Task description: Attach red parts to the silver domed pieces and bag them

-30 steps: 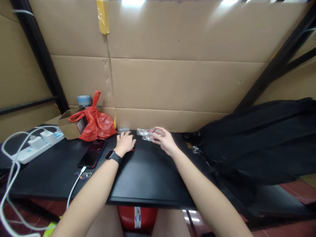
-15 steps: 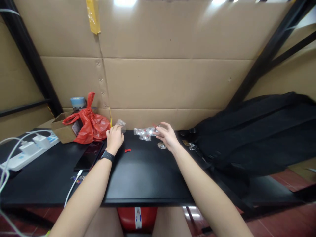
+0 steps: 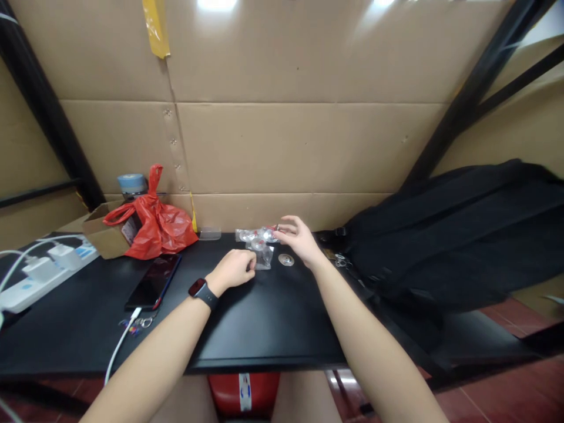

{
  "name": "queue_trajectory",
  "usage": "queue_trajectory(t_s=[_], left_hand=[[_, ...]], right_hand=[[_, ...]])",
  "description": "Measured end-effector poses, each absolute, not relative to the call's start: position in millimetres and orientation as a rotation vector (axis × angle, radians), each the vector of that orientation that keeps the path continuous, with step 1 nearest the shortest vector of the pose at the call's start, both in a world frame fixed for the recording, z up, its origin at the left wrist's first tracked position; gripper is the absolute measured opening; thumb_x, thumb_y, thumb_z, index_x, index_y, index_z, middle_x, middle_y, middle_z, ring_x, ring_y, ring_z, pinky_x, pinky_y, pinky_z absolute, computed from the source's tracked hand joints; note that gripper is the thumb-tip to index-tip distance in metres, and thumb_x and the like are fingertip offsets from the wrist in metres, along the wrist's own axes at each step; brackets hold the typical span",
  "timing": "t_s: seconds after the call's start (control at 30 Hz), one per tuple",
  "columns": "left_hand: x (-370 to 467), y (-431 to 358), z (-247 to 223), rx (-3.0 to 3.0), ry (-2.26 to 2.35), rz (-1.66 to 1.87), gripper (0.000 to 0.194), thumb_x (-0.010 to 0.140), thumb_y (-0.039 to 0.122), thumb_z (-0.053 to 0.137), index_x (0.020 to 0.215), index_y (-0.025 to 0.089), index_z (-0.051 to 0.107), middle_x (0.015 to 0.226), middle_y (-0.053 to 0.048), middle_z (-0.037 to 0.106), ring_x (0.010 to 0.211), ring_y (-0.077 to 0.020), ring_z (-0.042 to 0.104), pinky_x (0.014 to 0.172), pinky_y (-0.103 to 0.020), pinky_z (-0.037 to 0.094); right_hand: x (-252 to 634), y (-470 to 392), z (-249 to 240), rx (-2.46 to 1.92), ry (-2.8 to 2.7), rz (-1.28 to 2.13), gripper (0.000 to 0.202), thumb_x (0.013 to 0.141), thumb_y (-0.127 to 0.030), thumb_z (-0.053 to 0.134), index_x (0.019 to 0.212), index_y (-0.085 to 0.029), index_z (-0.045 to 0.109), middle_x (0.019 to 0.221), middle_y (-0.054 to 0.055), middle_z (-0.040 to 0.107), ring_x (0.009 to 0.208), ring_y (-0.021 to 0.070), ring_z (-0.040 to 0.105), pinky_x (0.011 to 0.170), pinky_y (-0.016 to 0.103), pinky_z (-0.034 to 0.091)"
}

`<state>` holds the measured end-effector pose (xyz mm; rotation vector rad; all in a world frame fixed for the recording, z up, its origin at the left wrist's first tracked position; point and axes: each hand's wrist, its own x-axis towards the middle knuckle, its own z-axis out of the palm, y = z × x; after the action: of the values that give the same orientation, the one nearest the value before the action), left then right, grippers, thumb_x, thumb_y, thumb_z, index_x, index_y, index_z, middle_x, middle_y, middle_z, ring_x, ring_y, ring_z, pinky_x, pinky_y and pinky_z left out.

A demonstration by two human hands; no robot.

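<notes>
My left hand (image 3: pixel 234 268), wearing a black smartwatch (image 3: pixel 202 292), is low over the table with its fingers curled. What they hold, if anything, is hidden. Just beyond its fingertips lies a clear plastic bag (image 3: pixel 265 258), close to several small clear packets (image 3: pixel 253 235) with round silvery pieces and bits of red inside. My right hand (image 3: pixel 300 239) is raised at the right end of these packets, thumb and fingers pinching a small red item with a metal ring (image 3: pixel 277 227). A round disc (image 3: pixel 286 259) with a centre hole lies on the table below it.
Behind the left hand a clear flat piece (image 3: pixel 210 234) lies by the cardboard wall. To the left are a red plastic bag (image 3: pixel 165 226), a cardboard box (image 3: pixel 103 232), a phone (image 3: pixel 154 282) with a white cable, and a power strip (image 3: pixel 44 279). A black backpack (image 3: pixel 458 241) fills the right side.
My left hand has moved right and nearer from the clear piece at the back. The small red piece on the table is out of sight there. My right hand has barely moved.
</notes>
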<state>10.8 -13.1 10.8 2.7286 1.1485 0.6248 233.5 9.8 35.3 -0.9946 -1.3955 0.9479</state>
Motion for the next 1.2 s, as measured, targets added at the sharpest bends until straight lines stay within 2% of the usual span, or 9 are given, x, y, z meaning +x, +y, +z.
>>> queue_trajectory(t_s=[0.13,0.3,0.47,0.57,0.73,0.83,0.97,1.07,1.2], left_hand=[[9.6,-12.1,6.9,2.729,1.064,0.526,0.010,0.072,0.012,0.057,0.075,0.021,0.059,0.077,-0.001,0.066,0.071,-0.0169,0.061,0.069,-0.025,0.044],[4.8,-12.6,6.5,2.718,1.051,0.420,0.022,0.083,0.019,0.057,0.102,0.022,0.067,0.105,-0.006,0.070,0.098,-0.0222,0.064,0.089,-0.030,0.046],[6.9,-20.7,5.6,2.724,1.307,0.260,0.040,0.091,0.043,0.056,0.129,0.031,0.061,0.137,-0.009,0.058,0.124,-0.0340,0.051,0.101,-0.047,0.040],[9.9,-24.8,7.2,2.736,1.357,0.208,0.042,0.093,0.043,0.053,0.132,0.031,0.059,0.138,-0.010,0.056,0.129,-0.0341,0.046,0.104,-0.049,0.037],[10.5,-28.2,14.4,2.735,1.255,0.097,0.045,0.094,0.040,0.050,0.138,0.033,0.054,0.143,-0.009,0.051,0.130,-0.0302,0.049,0.104,-0.048,0.039],[9.6,-29.7,16.9,2.736,1.249,0.035,0.047,0.094,0.041,0.051,0.140,0.034,0.053,0.146,-0.010,0.049,0.131,-0.0317,0.049,0.104,-0.049,0.040],[9.4,-30.7,16.7,2.734,1.235,0.018,0.047,0.093,0.041,0.051,0.140,0.036,0.053,0.148,-0.010,0.048,0.132,-0.0330,0.049,0.103,-0.051,0.040],[9.4,-31.0,17.1,2.732,1.219,0.016,0.044,0.093,0.041,0.052,0.137,0.039,0.056,0.150,-0.010,0.046,0.135,-0.0329,0.046,0.104,-0.053,0.039],[9.7,-32.3,19.8,2.709,1.211,0.008,0.043,0.094,0.040,0.053,0.137,0.040,0.056,0.154,-0.010,0.041,0.140,-0.0321,0.040,0.107,-0.053,0.036]], right_hand=[[237.6,5.7,39.4,-0.972,-1.633,0.850,0.055,0.064,-0.037,0.082,0.110,-0.022,0.056,0.104,0.006,0.068,0.095,0.0204,0.066,0.089,0.037,0.053],[242.7,-1.1,44.0,-1.133,-2.070,0.817,0.040,0.065,-0.031,0.077,0.100,-0.018,0.062,0.092,0.003,0.067,0.071,0.0147,0.060,0.067,0.028,0.050],[241.4,-2.4,41.9,-1.257,-2.391,0.606,0.030,0.065,-0.025,0.077,0.093,-0.018,0.066,0.083,0.000,0.066,0.066,0.0131,0.057,0.063,0.024,0.043],[238.0,-2.6,37.8,-1.361,-2.420,0.560,0.035,0.066,-0.027,0.078,0.097,-0.019,0.066,0.085,0.001,0.068,0.070,0.0149,0.060,0.064,0.024,0.043],[228.0,-3.9,31.0,-1.502,-2.417,0.429,0.045,0.067,-0.026,0.081,0.107,-0.018,0.064,0.089,0.005,0.070,0.078,0.0191,0.063,0.070,0.027,0.045],[221.5,-2.8,27.0,-1.462,-2.410,0.446,0.040,0.069,-0.024,0.081,0.104,-0.017,0.062,0.087,0.005,0.069,0.076,0.0188,0.064,0.069,0.027,0.045],[220.8,0.3,22.9,-1.282,-2.417,0.490,0.029,0.073,-0.014,0.074,0.096,-0.016,0.057,0.089,0.005,0.067,0.070,0.0157,0.062,0.063,0.025,0.045],[224.9,3.6,20.2,-1.178,-2.394,0.630,0.031,0.074,-0.001,0.063,0.100,-0.017,0.055,0.096,0.003,0.065,0.063,0.0104,0.060,0.061,0.022,0.045],[226.3,9.7,14.0,-1.151,-2.394,0.579,0.035,0.075,-0.003,0.066,0.104,-0.018,0.056,0.099,0.003,0.063,0.062,0.0097,0.058,0.061,0.022,0.045]])
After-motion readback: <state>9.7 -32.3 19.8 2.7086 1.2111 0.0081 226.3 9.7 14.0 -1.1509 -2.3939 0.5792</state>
